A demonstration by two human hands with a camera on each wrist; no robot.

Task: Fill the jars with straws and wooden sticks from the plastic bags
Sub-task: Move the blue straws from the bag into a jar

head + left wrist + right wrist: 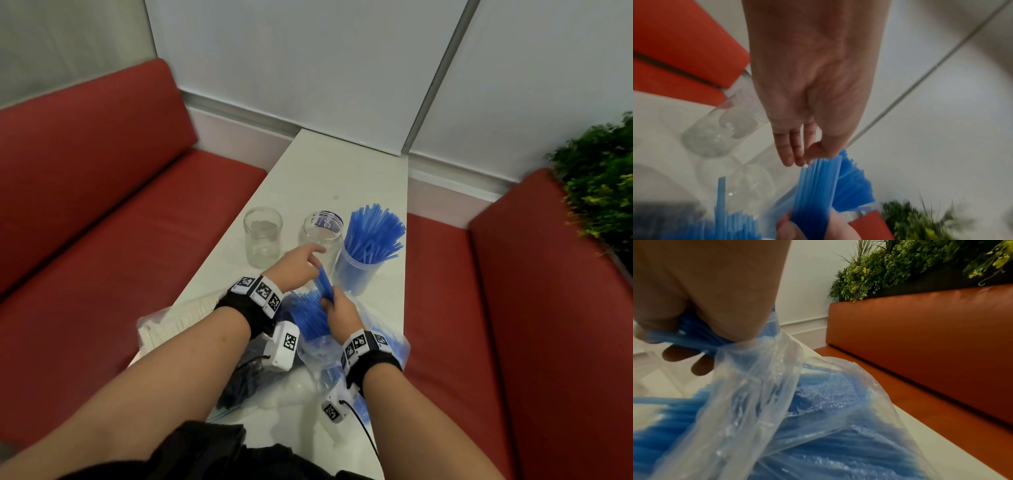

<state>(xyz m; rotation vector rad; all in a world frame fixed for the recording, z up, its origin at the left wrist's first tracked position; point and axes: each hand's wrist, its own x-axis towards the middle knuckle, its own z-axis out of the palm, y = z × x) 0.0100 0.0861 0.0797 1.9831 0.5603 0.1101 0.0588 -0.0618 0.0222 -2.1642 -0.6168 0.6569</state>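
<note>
Red booth seats flank a narrow white table (346,164). On it, the right hand (340,313) clamps a bundle of blue straws (323,284) above the plastic bag (318,349); the left hand (296,270), fingers straight, steadies their tips. Near the full jar (356,270), the labelled jar (322,236) could tip if nudged, or straws could snag the bag and spill. Its label print is unreadable.
</note>
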